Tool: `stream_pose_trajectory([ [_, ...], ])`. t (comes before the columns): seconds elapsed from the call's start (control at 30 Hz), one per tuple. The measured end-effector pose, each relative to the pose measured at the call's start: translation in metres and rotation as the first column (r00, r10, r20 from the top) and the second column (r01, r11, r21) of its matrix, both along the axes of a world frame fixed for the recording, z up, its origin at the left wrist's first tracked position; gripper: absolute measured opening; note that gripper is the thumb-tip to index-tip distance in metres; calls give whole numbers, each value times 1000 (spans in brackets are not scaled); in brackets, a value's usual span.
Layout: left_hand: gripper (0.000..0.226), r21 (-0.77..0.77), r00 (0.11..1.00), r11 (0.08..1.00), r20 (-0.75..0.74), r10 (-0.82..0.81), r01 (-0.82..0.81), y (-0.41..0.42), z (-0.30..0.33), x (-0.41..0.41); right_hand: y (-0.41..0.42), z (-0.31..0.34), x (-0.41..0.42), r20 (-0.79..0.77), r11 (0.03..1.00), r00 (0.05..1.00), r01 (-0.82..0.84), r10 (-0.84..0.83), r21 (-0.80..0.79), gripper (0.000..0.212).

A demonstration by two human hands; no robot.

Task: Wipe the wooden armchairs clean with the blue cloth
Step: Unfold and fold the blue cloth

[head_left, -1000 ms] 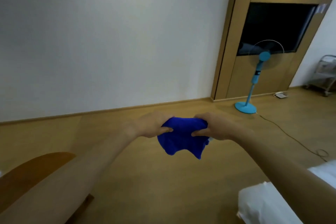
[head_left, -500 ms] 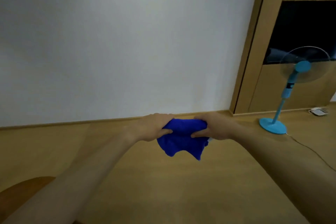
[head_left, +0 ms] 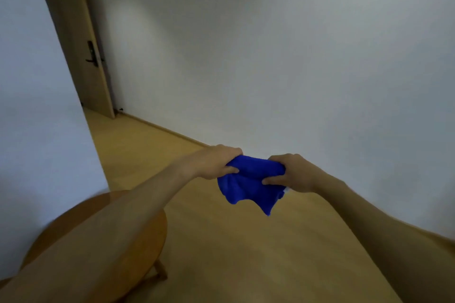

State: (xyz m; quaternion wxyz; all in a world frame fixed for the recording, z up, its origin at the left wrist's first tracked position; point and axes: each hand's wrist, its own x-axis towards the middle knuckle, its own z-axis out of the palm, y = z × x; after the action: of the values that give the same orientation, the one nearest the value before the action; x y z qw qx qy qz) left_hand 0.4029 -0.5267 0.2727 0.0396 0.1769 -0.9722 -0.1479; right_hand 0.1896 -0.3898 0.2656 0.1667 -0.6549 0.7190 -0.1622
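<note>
- Fingers [head_left: 227,170] of the left hand [head_left: 216,162] are curled into the blue cloth [head_left: 248,184], and those of the right hand [head_left: 293,172] are clamped on its other end; the cloth is held bunched between both hands, mid-frame, with loose folds hanging below.
- Compared with half a second ago, the grip is unchanged, but the view has been swung leftward: the fan and dark panel are gone, and a door [head_left: 81,56] is now seen at upper left.
- A rounded wooden surface [head_left: 138,248] is brought further into the lower left; wiping is judged not yet begun, and the turn is likely made toward the furniture.
- Whether that surface is an armchair cannot be told: it is cut off by the frame and covered by the left forearm. Both fingers' undersides are hidden in cloth.
</note>
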Motion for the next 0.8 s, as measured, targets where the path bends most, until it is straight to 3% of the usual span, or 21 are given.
stream_pose_trajectory([
  [0.37, 9, -43, 995, 994, -22, 95, -96, -147, -6, 23, -186, -10, 2, 61, 981, 980, -190, 192, -26, 20],
  [0.6, 23, 6, 929, 929, 10, 369, -370, -209, -35, 76, -319, -25, 35, 66, 891, 892, -451, 447, 57, 31],
  [0.7, 24, 39, 855, 855, -11, 518, -518, -215, -41, 106, -364, -29, 64, 129, 829, 829, -555, 545, 65, 34],
  [0.8, 22, 209, 666, 678, -135, 734, -705, -208, -47, 146, -400, -33, 103, 301, 790, 763, -611, 572, 45, 45],
])
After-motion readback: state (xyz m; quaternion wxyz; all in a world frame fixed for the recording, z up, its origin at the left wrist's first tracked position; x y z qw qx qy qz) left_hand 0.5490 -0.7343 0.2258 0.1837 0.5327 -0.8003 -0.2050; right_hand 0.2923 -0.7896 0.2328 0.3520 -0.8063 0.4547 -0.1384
